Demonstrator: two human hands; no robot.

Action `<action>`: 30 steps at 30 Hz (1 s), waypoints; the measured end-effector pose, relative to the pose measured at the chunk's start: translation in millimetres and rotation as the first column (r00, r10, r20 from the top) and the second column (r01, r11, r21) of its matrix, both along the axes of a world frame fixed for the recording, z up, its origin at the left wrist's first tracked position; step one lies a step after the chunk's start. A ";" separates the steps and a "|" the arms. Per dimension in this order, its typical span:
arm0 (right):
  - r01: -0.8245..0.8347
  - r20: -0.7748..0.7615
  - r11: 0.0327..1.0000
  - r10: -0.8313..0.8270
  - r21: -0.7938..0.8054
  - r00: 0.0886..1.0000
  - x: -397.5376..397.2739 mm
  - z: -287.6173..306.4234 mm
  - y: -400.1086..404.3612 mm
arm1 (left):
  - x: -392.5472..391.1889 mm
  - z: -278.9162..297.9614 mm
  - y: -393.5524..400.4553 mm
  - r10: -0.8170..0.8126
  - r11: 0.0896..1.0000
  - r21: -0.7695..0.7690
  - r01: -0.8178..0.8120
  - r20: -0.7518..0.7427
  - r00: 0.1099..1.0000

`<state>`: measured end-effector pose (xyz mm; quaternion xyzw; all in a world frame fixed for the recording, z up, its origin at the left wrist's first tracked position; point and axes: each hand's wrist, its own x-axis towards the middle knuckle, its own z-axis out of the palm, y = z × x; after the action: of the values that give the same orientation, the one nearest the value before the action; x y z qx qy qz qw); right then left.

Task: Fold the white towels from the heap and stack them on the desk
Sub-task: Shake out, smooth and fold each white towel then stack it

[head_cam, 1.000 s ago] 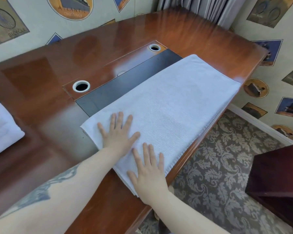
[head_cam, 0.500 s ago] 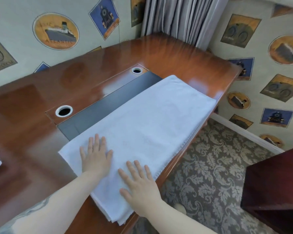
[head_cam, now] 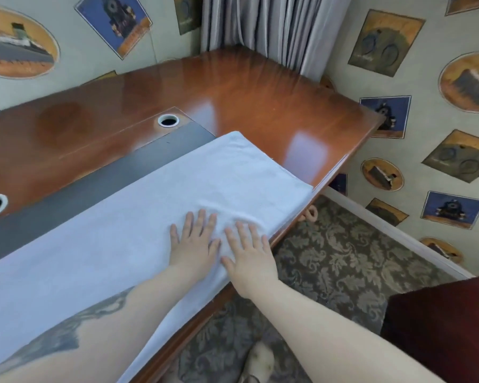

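Left hand (head_cam: 194, 241) and right hand (head_cam: 250, 258) press the towel (head_cam: 138, 217) (fingers flat).

a glossy reddish-brown desk (head_cam: 233, 100) fills the left and middle, reaching into the far corner of the room. a dark grey panel (head_cam: 100, 183) is set into its top, with two round white-rimmed cable holes (head_cam: 168, 120) beside it, one far and one at the left edge. pale wallpaper (head_cam: 415, 87) printed with ships, trains and bicycles covers both walls. grey striped curtains (head_cam: 263, 26) hang in the far corner. a grey-and-tan floral carpet (head_cam: 335, 258) covers the floor on the right, edged by a white baseboard (head_cam: 393, 230). dark red furniture (head_cam: 443, 333) stands near right. window light glares on the desk.
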<state>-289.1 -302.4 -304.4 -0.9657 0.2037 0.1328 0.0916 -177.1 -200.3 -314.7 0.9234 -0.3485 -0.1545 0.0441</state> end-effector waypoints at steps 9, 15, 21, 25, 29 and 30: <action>0.319 0.020 0.947 -0.318 -0.048 0.948 17.3 -12.6 -134.4 | 32.8 -18.6 -128.7 -0.195 0.981 -0.006 0.195 0.025 0.980; 0.149 0.149 0.988 -0.140 -0.050 0.979 53.7 -12.2 -143.1 | 113.1 -11.3 -183.6 -0.401 0.916 -0.005 0.401 0.031 0.915; 0.194 0.152 0.981 -0.190 -0.017 0.970 85.7 -24.8 -164.2 | 197.3 -9.3 -210.6 -0.444 0.895 0.011 0.446 0.100 0.890; 0.481 0.105 0.877 -0.476 -0.018 0.873 76.3 -19.8 -188.7 | 216.3 -10.5 -217.3 -0.397 0.917 0.018 0.398 0.111 0.911; 0.465 0.087 0.884 -0.468 0.059 0.879 65.3 1.7 -200.4 | 250.0 4.8 -232.8 -0.528 0.845 0.130 0.519 0.047 0.848; 0.459 0.104 0.884 -0.467 0.093 0.878 63.5 8.4 -204.7 | 261.6 12.0 -238.1 -0.577 0.804 0.181 0.566 0.011 0.816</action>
<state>-225.7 -507.1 -296.0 -0.8918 0.4180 0.0537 0.1646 84.5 -438.4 -302.7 0.7803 -0.5974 -0.1590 -0.0944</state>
